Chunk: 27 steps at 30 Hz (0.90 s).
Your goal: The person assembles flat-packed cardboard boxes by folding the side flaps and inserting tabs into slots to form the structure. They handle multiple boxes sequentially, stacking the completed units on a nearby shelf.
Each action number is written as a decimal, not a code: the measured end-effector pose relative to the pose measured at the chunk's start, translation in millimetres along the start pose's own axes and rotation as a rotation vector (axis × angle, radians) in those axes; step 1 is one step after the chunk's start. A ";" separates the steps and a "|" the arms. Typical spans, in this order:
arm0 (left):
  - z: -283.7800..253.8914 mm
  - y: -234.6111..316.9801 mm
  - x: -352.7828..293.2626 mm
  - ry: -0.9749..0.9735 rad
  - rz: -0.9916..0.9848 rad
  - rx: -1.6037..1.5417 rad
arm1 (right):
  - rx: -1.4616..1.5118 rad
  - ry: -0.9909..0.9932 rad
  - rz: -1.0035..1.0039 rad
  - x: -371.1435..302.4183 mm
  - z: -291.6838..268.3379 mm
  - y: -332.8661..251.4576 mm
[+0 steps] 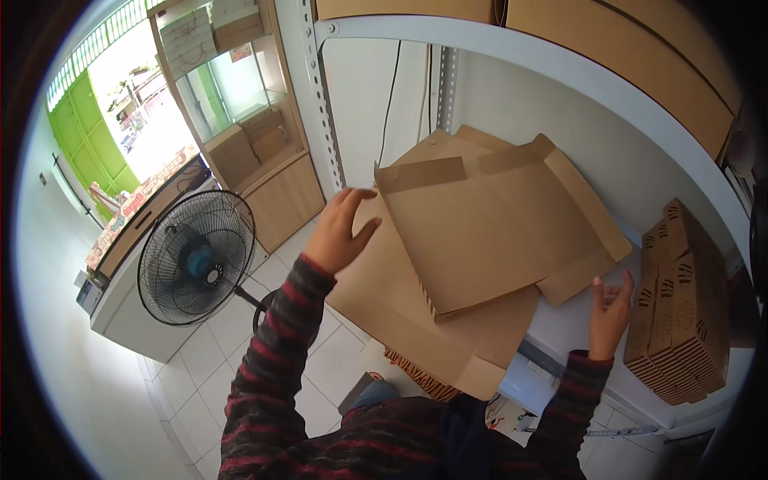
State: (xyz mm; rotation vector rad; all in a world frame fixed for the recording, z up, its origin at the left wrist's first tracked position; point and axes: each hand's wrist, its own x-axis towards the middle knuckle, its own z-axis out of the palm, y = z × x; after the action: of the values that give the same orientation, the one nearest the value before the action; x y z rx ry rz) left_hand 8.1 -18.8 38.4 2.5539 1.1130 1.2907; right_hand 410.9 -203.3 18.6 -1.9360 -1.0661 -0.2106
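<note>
Striped sleeves [270, 360] lead to left hand [340, 232] and right hand [610, 316], half-curled, empty, flanking opened cardboard [496, 232]; stacked cartons [678, 320] near the right edge of the surface [570, 322]; fan [210, 268] leftward.

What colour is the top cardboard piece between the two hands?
The top cardboard piece is plain light brown, best seen in the head view.

1. Partly folded box [488, 232]: matt cardboard, smooth across its face.
2. Stack of flat boxes [680, 328]: equally dull cardboard (the layered edges look ridged).
3. Shelf frame [416, 29]: smooth painted metal.
4. Fan guard [198, 258]: thin metal wire.
5. Floor tiles [196, 364]: smooth, slightly glossy.
6. Striped sleeve [268, 360]: soft, matt cloth.
</note>
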 end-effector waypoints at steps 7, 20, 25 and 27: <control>65.4 -96.8 89.8 -0.230 -0.209 0.149 | 0.536 -0.297 0.327 7.1 32.8 23.9; 36.3 -72.6 91.5 -0.304 -0.149 0.150 | 0.508 -0.104 -0.141 3.1 9.4 1.1; -34.9 -33.3 37.9 -0.194 -0.042 0.061 | 0.513 -0.146 -0.220 40.1 -5.4 -13.1; -58.9 -22.5 19.0 -0.223 -0.092 0.002 | 0.548 -0.227 -0.229 65.8 6.0 -15.2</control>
State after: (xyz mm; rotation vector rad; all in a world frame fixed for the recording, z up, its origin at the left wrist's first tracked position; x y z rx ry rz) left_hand -40.1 -4.7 81.0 2.5373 1.1699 0.9570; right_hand 438.5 -155.9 58.4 -1.3658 -1.3324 0.1699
